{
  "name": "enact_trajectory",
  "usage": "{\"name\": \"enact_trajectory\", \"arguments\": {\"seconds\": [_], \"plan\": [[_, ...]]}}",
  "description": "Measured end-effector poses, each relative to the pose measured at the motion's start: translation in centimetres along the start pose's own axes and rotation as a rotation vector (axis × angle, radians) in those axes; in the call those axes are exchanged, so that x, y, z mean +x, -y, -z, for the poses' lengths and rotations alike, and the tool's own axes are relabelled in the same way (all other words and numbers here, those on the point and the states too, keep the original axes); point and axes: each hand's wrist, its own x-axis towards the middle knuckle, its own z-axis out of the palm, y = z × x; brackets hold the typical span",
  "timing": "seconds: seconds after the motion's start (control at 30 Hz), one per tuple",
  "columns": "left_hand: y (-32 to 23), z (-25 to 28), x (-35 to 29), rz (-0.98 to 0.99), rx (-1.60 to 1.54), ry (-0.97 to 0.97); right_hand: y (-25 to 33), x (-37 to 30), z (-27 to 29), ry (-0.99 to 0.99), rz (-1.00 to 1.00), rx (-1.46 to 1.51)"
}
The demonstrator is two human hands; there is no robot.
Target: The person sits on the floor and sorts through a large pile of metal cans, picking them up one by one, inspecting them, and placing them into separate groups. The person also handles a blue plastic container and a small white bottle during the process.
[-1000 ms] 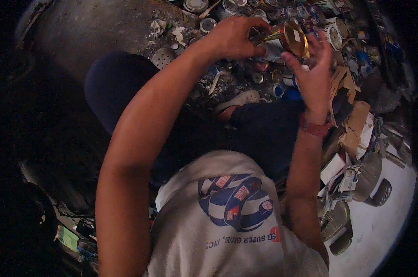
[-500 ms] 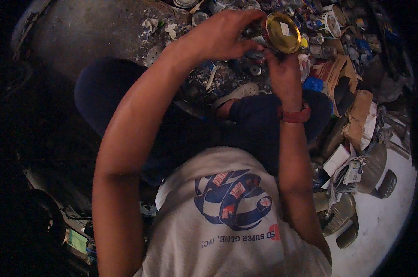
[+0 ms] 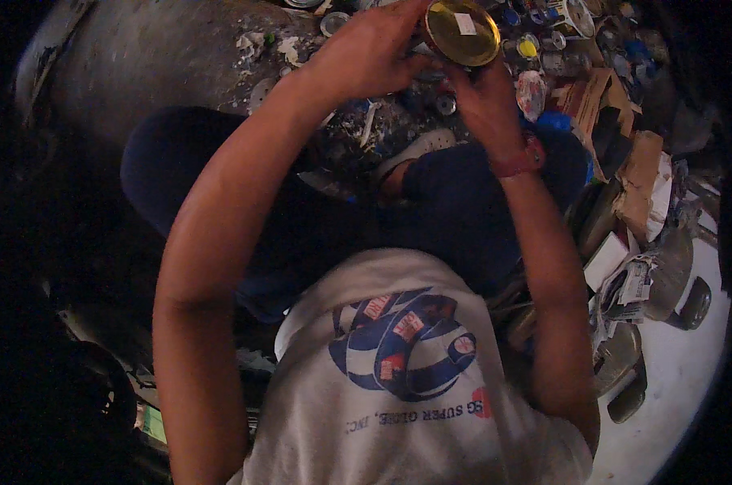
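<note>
A round tin can (image 3: 461, 39) is held up at the top of the view, its shiny gold end with a small white sticker turned toward me. My right hand (image 3: 489, 101) grips it from below and the right, a red band around that wrist. From the left, my left hand (image 3: 370, 52) curls its fingers against the can's side; part of those fingers is hidden by the can. Both hands are closed around it above my crossed legs.
Several used cans, one with yellow paint (image 3: 528, 48), crowd the ground at the upper right. Torn cardboard (image 3: 642, 182) and folded papers (image 3: 624, 283) lie to my right. A shoe (image 3: 418, 152) shows by my dark trousers. Paint-spattered floor (image 3: 164, 56) spreads at the upper left.
The can has moved left and up in the view with both hands. My right forearm has swung outward to the right, its wrist tilting left.
</note>
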Motion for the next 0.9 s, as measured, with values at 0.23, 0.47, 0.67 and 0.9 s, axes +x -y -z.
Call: {"name": "enact_trajectory", "arguments": {"seconds": [0.23, 0.47, 0.67, 0.9], "plan": [[0.3, -2.2, -0.2, 0.162, 0.174, 0.016, -1.4, -0.7, -0.9, -0.112, 0.042, -0.115], [0.7, -2.2, 1.0, -0.022, 0.169, -0.037, -3.2, -0.2, -0.9, -0.043, 0.197, -0.127], [-0.8, -1.5, 1.0, 0.136, 0.287, 0.066, -5.1, -0.6, -1.3, 0.045, 0.207, -0.273], [-0.1, -1.6, 0.8, 0.193, 0.182, 0.032, -4.1, 0.2, -1.7, 0.001, 0.166, -0.078]]}}
